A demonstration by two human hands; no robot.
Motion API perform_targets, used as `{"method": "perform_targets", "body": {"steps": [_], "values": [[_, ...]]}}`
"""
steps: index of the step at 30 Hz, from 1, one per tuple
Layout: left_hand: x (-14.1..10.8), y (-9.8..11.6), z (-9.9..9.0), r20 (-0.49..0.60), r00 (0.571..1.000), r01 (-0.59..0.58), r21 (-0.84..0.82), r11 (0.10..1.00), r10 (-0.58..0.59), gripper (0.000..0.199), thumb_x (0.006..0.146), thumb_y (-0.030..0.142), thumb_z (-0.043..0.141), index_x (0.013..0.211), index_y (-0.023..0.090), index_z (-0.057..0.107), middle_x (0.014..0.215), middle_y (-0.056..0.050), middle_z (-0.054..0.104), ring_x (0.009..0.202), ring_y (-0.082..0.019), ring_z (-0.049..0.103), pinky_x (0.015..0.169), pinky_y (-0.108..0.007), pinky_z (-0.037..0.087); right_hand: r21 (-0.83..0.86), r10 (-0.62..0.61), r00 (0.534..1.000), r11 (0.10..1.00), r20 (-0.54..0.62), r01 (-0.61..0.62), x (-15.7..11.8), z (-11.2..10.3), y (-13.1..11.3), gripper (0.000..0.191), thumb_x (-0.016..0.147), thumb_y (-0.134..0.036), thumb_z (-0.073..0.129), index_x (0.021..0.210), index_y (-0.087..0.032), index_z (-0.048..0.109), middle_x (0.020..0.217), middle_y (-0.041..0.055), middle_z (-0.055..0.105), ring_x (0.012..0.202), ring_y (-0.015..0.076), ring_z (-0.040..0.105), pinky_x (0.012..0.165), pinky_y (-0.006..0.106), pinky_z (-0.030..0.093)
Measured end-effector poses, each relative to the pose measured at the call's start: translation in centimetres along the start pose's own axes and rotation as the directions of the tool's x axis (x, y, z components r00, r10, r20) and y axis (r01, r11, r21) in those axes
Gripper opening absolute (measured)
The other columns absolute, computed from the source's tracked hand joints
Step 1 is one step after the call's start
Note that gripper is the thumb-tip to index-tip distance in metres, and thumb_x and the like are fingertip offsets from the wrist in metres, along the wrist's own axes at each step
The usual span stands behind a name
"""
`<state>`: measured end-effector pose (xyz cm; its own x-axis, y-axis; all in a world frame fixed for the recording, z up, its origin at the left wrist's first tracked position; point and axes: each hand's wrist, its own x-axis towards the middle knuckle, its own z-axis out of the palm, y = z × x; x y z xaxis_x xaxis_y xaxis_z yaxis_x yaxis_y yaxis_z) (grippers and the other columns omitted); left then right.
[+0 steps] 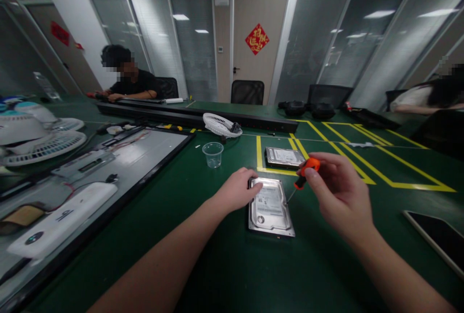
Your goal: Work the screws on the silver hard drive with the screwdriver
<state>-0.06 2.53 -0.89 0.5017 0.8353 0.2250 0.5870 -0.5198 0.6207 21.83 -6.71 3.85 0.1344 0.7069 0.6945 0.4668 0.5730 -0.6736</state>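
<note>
A silver hard drive (pixel 270 209) lies flat on the green table (pixel 217 264) in front of me. My left hand (pixel 241 190) grips its upper left corner, thumb on the top face and fingers at the far edge. In my right hand (pixel 337 187) is an orange and black screwdriver (pixel 311 165), held between thumb and fingers. Its shaft slants down to the left, with the tip at the drive's right edge. Just beyond, a second hard drive (pixel 284 157) rests within yellow tape lines. A clear plastic cup (pixel 213 154) stands beyond my left hand.
A large panel (pixel 145 158) bearing a white device (pixel 63 219) covers the left side. White fan parts (pixel 222 125) and a long black bar (pixel 253 123) lie farther back. A phone (pixel 438 238) is at right. Two people sit across the table.
</note>
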Motion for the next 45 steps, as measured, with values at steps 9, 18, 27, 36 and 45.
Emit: {"method": "perform_targets", "body": {"steps": [9, 18, 27, 36, 45], "values": [[-0.03, -0.07, -0.07, 0.003, 1.000, -0.004, 0.008, 1.000, 0.004, 0.034, 0.096, 0.041, 0.061, 0.117, 0.017, 0.073, 0.107, -0.008, 0.067, 0.093, -0.023, 0.065, 0.085, -0.035, 0.052, -0.017, 0.006, 1.000, 1.000, -0.027, -0.006, 0.06, 0.14, -0.01, 0.026, 0.095, -0.029, 0.070, 0.121, -0.027, 0.066, 0.104, 0.0052, 0.071, 0.090, 0.0199, 0.070, 0.086, 0.038, 0.060], [-0.04, -0.08, -0.10, 0.005, 1.000, -0.001, 0.003, 1.000, 0.001, 0.035, 0.096, 0.041, 0.061, 0.119, 0.017, 0.073, 0.109, -0.009, 0.067, 0.095, -0.023, 0.065, 0.086, -0.035, 0.052, -0.021, 0.003, 0.999, 1.000, -0.034, -0.004, 0.05, 0.09, -0.07, 0.026, 0.095, -0.030, 0.070, 0.120, -0.027, 0.066, 0.104, 0.0056, 0.071, 0.091, 0.0207, 0.070, 0.087, 0.040, 0.060], [-0.06, 0.01, -0.13, 0.011, 1.000, 0.006, 0.006, 1.000, -0.006, 0.035, 0.096, 0.042, 0.061, 0.119, 0.018, 0.073, 0.110, -0.009, 0.067, 0.096, -0.024, 0.065, 0.087, -0.036, 0.052, -0.025, -0.005, 1.000, 1.000, -0.028, 0.004, 0.11, 0.12, -0.27, 0.025, 0.095, -0.030, 0.070, 0.120, -0.028, 0.066, 0.103, 0.0050, 0.071, 0.090, 0.0205, 0.070, 0.086, 0.040, 0.061], [0.01, -0.20, 0.03, 0.000, 1.000, -0.001, -0.001, 1.000, 0.001, 0.035, 0.096, 0.042, 0.062, 0.118, 0.018, 0.073, 0.108, -0.009, 0.067, 0.095, -0.023, 0.066, 0.087, -0.036, 0.053, -0.004, 0.006, 1.000, 1.000, -0.017, -0.006, 0.02, 0.08, -0.05, 0.027, 0.095, -0.028, 0.071, 0.122, -0.027, 0.065, 0.104, 0.0054, 0.071, 0.090, 0.0196, 0.070, 0.086, 0.038, 0.060], [0.01, 0.01, 0.01, -0.003, 1.000, 0.003, 0.015, 1.000, -0.003, 0.033, 0.096, 0.041, 0.062, 0.116, 0.018, 0.073, 0.107, -0.009, 0.068, 0.094, -0.024, 0.065, 0.086, -0.036, 0.053, -0.012, -0.009, 1.000, 1.000, -0.005, 0.009, 0.10, 0.01, -0.04, 0.026, 0.096, -0.029, 0.069, 0.122, -0.027, 0.065, 0.104, 0.0048, 0.071, 0.090, 0.0194, 0.071, 0.085, 0.038, 0.061]]}}
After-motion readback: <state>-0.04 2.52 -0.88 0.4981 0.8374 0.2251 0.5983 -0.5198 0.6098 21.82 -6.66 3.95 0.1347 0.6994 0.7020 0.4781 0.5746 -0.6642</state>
